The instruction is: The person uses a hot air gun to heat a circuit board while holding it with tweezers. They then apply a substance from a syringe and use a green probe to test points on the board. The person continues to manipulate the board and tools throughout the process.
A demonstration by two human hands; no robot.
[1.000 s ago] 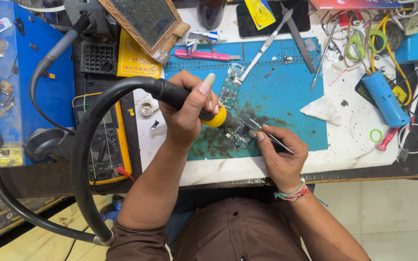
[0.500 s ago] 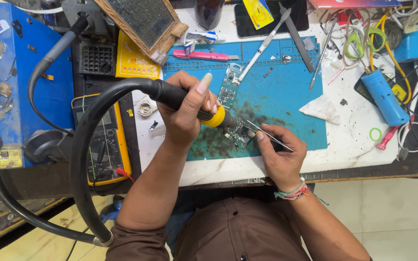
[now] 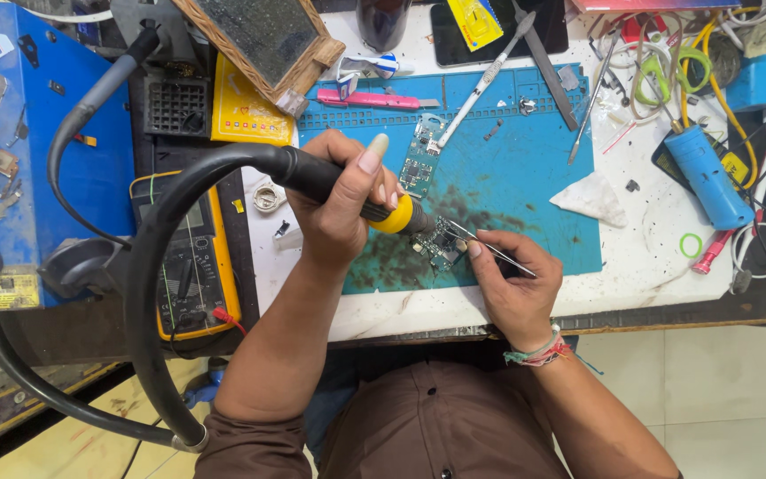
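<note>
Head view shows a white worktop (image 3: pixel 631 257) carrying a blue mat (image 3: pixel 525 177), with a yellow multimeter (image 3: pixel 190 257) at its left edge. Over the mat, the left hand (image 3: pixel 339 208) has its fingers wrapped around a black hot-air handle (image 3: pixel 330 182) with a yellow collar and thick hose, its nozzle just above a small circuit board (image 3: pixel 441 244) lying on the mat's scorched patch. Beside it, the right hand (image 3: pixel 511 284) pinches thin tweezers (image 3: pixel 494 251) between its fingers, tips touching the board, while 1 more board (image 3: pixel 418 164) lies just behind.
</note>
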